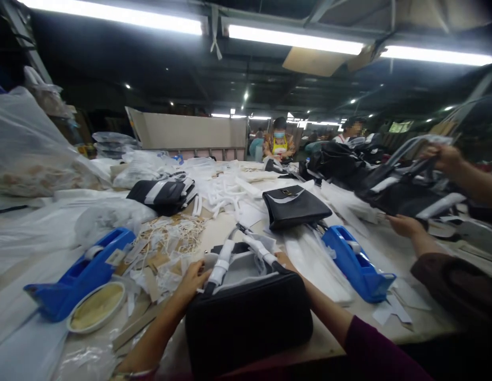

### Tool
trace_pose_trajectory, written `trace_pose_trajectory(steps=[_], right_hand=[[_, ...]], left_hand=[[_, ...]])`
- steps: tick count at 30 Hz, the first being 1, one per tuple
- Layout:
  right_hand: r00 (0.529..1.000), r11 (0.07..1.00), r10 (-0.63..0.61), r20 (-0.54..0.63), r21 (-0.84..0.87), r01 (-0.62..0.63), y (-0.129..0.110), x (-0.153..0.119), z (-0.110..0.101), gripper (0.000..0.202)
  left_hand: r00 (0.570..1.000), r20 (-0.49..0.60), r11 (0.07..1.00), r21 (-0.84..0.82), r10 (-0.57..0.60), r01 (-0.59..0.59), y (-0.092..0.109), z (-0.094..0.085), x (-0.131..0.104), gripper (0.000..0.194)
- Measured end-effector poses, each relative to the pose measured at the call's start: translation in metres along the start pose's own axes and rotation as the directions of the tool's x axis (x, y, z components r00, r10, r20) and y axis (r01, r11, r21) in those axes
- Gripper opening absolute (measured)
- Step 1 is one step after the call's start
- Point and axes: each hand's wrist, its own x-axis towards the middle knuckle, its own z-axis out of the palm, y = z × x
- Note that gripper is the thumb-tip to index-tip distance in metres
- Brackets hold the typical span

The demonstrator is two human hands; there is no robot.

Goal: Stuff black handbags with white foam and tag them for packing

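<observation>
The person's left hand is closed on the near white-wrapped handle of a black handbag, fingers curled against the bag's open top. The right hand lies at the far side of the same opening, mostly hidden behind the bag and its second wrapped handle, so whether it grips anything cannot be told. The handbag stands upright at the near edge of the tabletop, between the two forearms.

Just left of the left hand lies a heap of paper scraps and cut strips, then a blue tape dispenser with a shallow round dish touching its near side. Right of the bag sits a second blue tape dispenser on white sheets. Farther back a flat black bag rests on the tabletop. At the right, a co-worker's hands hold another black bag up by its handles.
</observation>
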Motion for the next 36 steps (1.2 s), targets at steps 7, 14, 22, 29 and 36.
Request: trace_pose_trajectory(steps=[7, 14, 22, 29, 36], right_hand=[[0.983, 0.971, 0.169, 0.074, -0.185, -0.153, 0.009, 0.013, -0.003, 0.030], [0.979, 0.977, 0.134, 0.156, -0.188, -0.103, 0.008, 0.005, -0.028, 0.007], [0.992, 0.907, 0.068, 0.107, 0.408, -0.106, 0.000, -0.016, -0.033, 0.036], [0.980, 0.855, 0.195, 0.052, 0.481, -0.195, 0.011, -0.017, -0.017, 0.039], [0.974, 0.874, 0.223, -0.045, 0.452, -0.179, 0.015, -0.014, -0.007, 0.038]], left_hand=[[1.000, 0.019, 0.998, -0.070, -0.002, 0.004, -0.007, 0.005, 0.007, 0.057], [0.989, -0.135, 0.997, 0.056, 0.064, -0.057, 0.015, 0.005, 0.008, 0.050], [0.984, -0.007, 0.974, 0.146, 0.178, -0.175, 0.039, 0.004, 0.001, 0.022], [0.973, -0.163, 0.978, 0.159, 0.162, -0.137, 0.016, 0.017, 0.017, 0.020], [0.995, -0.040, 0.996, 0.014, 0.091, -0.091, 0.012, 0.020, 0.042, 0.018]])
